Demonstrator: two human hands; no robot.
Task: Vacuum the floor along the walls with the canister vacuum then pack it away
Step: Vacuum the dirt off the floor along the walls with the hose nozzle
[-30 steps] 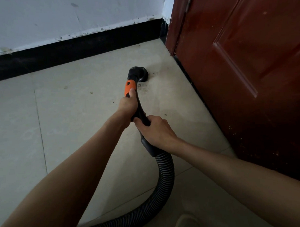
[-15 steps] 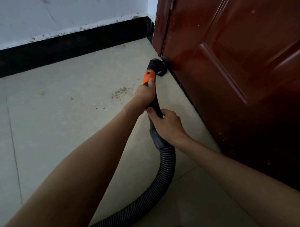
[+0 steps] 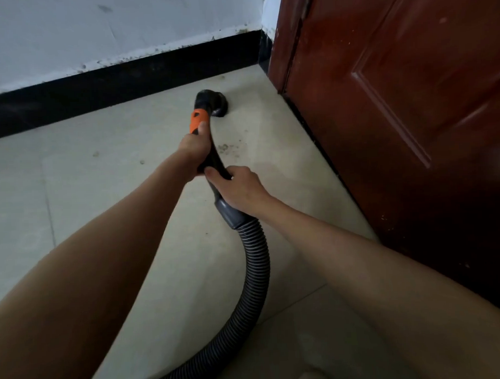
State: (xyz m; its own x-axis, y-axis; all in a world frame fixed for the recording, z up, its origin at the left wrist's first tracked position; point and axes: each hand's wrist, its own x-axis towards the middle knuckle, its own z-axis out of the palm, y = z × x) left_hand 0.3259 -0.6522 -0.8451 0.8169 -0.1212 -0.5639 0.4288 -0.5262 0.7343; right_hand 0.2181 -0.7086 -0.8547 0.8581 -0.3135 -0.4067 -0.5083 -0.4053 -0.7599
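A black vacuum handle with an orange band (image 3: 198, 120) ends in a round black nozzle (image 3: 215, 103) pressed on the pale tiled floor (image 3: 106, 177), a short way out from the corner. My left hand (image 3: 195, 151) grips the handle just below the orange band. My right hand (image 3: 237, 187) grips the handle lower down, above the grey cuff (image 3: 230, 215). A ribbed dark hose (image 3: 254, 268) curves from the cuff down to the bottom edge. The canister itself is out of view.
A dark red door (image 3: 396, 113) stands along the right side. A white wall with a black skirting board (image 3: 126, 83) runs along the far side. A patch of dirt specks (image 3: 227, 147) lies on the floor right of the handle.
The nozzle has pulled away from the foot of the door, leftwards onto open floor. Both hands keep the same grip on the handle.
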